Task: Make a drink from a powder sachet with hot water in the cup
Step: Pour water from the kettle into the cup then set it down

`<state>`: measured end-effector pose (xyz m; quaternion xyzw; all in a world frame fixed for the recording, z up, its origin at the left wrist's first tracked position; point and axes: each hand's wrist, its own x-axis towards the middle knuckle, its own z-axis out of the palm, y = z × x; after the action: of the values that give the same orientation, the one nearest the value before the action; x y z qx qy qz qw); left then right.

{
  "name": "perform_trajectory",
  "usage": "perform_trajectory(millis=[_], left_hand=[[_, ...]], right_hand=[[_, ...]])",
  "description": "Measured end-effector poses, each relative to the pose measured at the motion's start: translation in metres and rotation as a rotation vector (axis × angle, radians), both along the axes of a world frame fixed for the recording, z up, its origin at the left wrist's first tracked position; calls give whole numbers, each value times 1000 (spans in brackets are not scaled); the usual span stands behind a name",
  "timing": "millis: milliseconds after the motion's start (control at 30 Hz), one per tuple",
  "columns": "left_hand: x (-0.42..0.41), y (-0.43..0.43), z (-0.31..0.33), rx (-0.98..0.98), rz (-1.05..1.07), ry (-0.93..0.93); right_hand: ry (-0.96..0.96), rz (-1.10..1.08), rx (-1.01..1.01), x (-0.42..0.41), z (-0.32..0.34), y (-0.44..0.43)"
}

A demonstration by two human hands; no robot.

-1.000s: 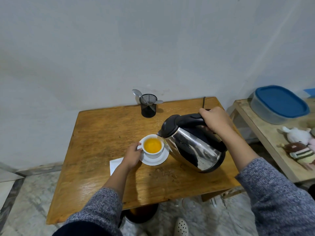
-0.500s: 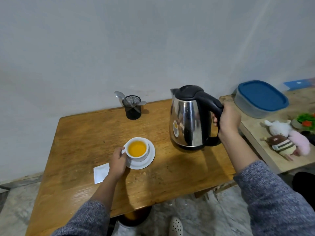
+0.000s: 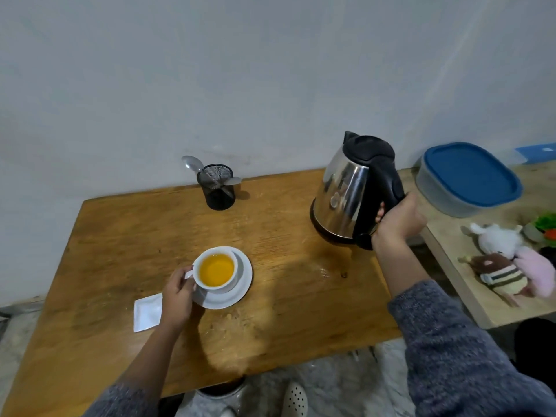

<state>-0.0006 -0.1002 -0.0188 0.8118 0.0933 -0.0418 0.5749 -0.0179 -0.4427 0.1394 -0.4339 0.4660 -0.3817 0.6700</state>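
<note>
A white cup [image 3: 217, 270] holding orange liquid sits on a white saucer [image 3: 240, 291] near the middle of the wooden table [image 3: 120, 242]. My left hand [image 3: 177, 296] grips the cup's handle. A white sachet [image 3: 146, 311] lies flat on the table, just left of that hand. My right hand [image 3: 397, 219] is closed on the black handle of a steel kettle [image 3: 346, 191], which is upright at the table's back right, slightly tilted and just above the wood or touching it. Some powder crumbs [image 3: 231, 322] lie in front of the saucer.
A black mesh holder [image 3: 219, 191] with two spoons stands at the table's back edge by the wall. To the right is a lower pale table [image 3: 469, 299] with a blue-lidded container [image 3: 469, 176] and soft toys [image 3: 508, 263]. A bin [image 3: 222, 398] stands under the table's front edge.
The kettle was tipped over the cup a second ago. Since then my right hand has swung it upright and carried it to the table's back right. My left hand stayed on the cup's handle.
</note>
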Motion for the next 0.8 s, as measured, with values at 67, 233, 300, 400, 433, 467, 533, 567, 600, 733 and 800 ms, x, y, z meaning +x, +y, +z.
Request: perform_trajectory(millis=[67, 233, 300, 400, 433, 467, 533, 567, 600, 733, 800], left_hand=[[0, 0, -2, -9, 20, -4], [-1, -1, -6, 8, 43, -16], [0, 0, -8, 15, 46, -19], [1, -1, -8, 30, 51, -12], [0, -2, -7, 31, 51, -9], [0, -3, -6, 25, 54, -7], [1, -5, -4, 6, 63, -1], [1, -6, -3, 2, 65, 5], [0, -7, -2, 0, 65, 10], [-1, -10, 4, -9, 77, 4], [-3, -12, 8, -35, 79, 9]], right_hand=[[12, -11, 32, 5, -7, -4], [77, 13, 0, 16, -19, -16], [85, 14, -27, 18, -21, -22], [58, -4, -29, 23, -25, -28], [48, 8, -35, 25, -27, -28], [53, 30, -52, 27, -29, -27], [80, 78, -92, 32, -33, -27], [87, 89, -100, 33, -34, -28], [91, 90, -106, 34, -35, -30], [91, 120, -134, 33, -40, -38], [108, 134, -158, 31, -41, -37]])
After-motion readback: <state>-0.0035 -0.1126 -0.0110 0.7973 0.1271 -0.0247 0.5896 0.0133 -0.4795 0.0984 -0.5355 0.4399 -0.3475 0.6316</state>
